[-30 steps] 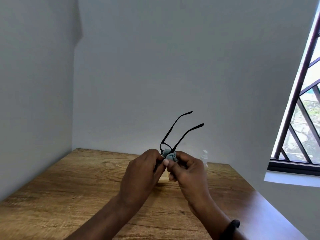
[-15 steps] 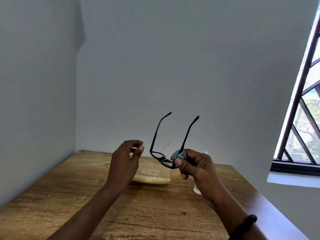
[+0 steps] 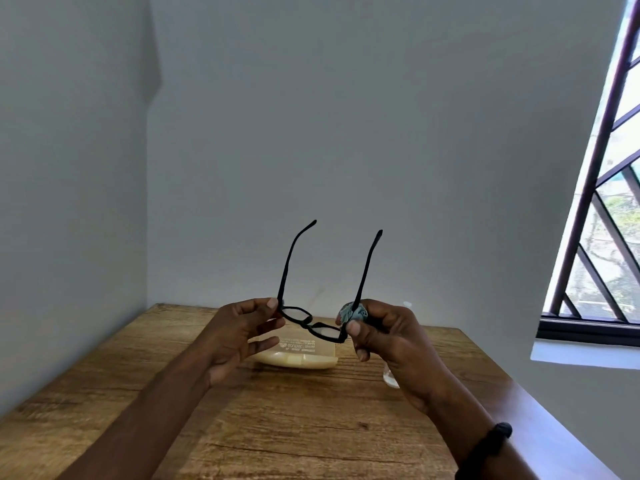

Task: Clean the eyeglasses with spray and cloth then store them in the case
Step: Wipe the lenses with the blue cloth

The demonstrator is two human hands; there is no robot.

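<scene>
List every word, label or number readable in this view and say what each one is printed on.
None can be read for certain.
Case: a few lines of white print with a small logo on its top, upside down to the camera and too small and blurred to quote.
Glasses, cloth, wristband and bottle: no print visible.

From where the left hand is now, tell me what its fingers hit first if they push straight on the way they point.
The left hand points right: its fingertips already pinch the eyeglasses at the left hinge. Depth is unclear beyond.
</scene>
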